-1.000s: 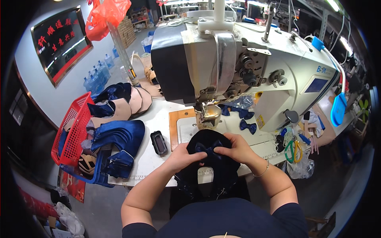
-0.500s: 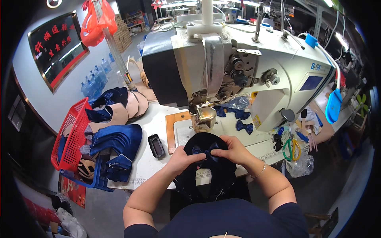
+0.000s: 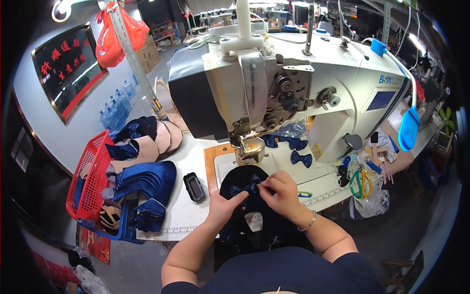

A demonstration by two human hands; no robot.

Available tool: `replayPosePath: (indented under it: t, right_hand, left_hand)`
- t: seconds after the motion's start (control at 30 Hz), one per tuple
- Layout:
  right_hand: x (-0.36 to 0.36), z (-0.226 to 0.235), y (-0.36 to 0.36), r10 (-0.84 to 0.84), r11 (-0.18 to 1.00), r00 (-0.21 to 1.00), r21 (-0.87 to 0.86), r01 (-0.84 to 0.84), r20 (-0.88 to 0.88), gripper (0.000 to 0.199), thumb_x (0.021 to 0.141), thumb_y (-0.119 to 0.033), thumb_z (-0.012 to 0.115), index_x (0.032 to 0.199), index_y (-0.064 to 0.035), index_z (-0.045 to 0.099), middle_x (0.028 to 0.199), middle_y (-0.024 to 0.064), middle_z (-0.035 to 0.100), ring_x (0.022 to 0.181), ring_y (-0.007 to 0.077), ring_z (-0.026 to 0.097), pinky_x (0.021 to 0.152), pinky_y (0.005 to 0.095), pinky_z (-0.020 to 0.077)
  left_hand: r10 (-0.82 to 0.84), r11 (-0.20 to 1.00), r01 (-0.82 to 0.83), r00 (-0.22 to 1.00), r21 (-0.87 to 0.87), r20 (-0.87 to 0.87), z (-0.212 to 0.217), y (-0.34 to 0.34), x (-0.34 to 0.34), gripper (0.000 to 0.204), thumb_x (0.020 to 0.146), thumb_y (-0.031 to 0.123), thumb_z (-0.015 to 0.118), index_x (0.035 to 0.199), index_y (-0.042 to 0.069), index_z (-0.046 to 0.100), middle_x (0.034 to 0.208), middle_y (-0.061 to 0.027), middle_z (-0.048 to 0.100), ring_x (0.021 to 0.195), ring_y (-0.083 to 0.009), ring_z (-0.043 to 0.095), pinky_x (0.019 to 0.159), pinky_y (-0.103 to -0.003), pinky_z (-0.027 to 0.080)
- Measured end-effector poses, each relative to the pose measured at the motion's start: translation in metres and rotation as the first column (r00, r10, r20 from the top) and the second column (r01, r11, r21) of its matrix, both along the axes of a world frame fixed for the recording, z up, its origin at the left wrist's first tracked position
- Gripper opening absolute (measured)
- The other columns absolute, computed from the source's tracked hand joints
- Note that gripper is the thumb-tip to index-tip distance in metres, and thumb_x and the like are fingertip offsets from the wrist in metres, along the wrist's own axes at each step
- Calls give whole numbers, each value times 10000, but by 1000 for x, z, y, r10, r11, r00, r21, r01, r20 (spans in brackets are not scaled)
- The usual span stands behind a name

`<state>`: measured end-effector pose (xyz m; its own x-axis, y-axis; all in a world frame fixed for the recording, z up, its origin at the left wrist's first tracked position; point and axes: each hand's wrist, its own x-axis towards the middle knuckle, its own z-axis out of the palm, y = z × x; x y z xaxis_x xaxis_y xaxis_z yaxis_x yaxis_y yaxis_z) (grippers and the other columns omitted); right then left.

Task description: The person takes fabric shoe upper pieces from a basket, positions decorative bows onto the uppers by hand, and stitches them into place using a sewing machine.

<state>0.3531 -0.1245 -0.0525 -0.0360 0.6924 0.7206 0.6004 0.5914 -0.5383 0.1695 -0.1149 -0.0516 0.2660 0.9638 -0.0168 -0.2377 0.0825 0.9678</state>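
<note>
Our right hand [image 3: 281,196] has left the edge of the black piece [image 3: 238,175] since the earlier frame, and its fingers now pinch the right end of the navy bow [image 3: 250,186]. Our left hand [image 3: 221,208] stays at the other side, thumb pressed on the bow, its remaining fingers mostly hidden behind the piece they grip. We have the bow lying across the piece, above its opening, just in front of the sewing machine [image 3: 289,63].

With support mainly from the left, the piece could sag or twist if that thumb slackened, and the bow might then slip off centre. Too hard a tug from our right fingers could crease its shiny loops.

Our white counter [image 3: 172,220] carries a dark oblong case [image 3: 194,187] on the left and a loose bow [image 3: 301,158] under the machine's arm; scissors [image 3: 365,186] sit near the right edge. Blue satin pieces [image 3: 156,176] lie beside a red basket [image 3: 93,169]. Beyond, we see water bottles [image 3: 115,110] by the wall, a framed panel [image 3: 68,71] and a hanging red bag [image 3: 120,39].
</note>
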Motion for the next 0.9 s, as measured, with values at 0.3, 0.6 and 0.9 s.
replayPosePath:
  t: [0.3, 0.6, 0.9]
  right_hand:
    - [-27, -9, -14, 166, 986, 986, 32, -166, -16, 178, 742, -2, 671, 914, -22, 632, 868, 97, 589, 805, 268, 577, 704, 336, 484]
    - [-20, 1, -16, 243, 963, 960, 82, -256, 143, 294, 707, 11, 660, 996, -43, 653, 970, 83, 578, 948, 258, 544, 831, 378, 418]
    - [18, 37, 18, 226, 959, 974, -175, -223, -6, 247, 820, -88, 657, 1065, -118, 673, 1152, 86, 518, 746, 121, 582, 658, 235, 471]
  left_hand:
    - [62, 998, -62, 998, 13, 3, -9, -2, -5, 193, 803, 72, 677, 980, 6, 640, 851, -47, 655, 701, -110, 612, 579, -243, 518]
    - [-46, 996, 58, 986, -72, 163, -11, 9, -16, 260, 800, 125, 672, 1031, 29, 604, 842, -55, 646, 679, -115, 600, 535, -240, 485]
    - [-112, 989, 126, 981, -83, 157, 13, 44, -15, 316, 758, 216, 698, 992, 27, 602, 791, -84, 639, 599, -121, 568, 485, -226, 437]
